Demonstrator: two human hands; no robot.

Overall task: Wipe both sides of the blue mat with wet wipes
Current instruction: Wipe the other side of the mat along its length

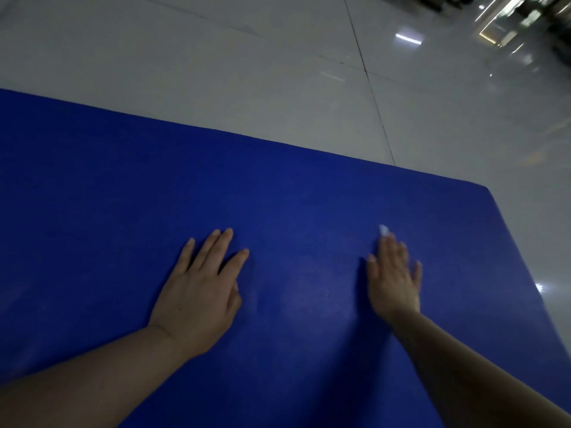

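Glossy tiled floor point(278, 72), blue mat point(123, 196) spread flat, left hand point(200, 288) flat and empty, right hand point(394, 279) flat pressing wet wipe point(384, 230), top side mid-wipe, underside apparently pending.

Both bare forearms reach forward. The left hand point(197, 291) lies palm down with its fingers straight and slightly spread. The right hand point(394, 279) is flat too, fingers straight and close together.

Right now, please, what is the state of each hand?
Left hand: open, fingers straight, flat on the mat.
Right hand: open, fingers straight on the mat; a bit of white wipe shows at its fingertips.
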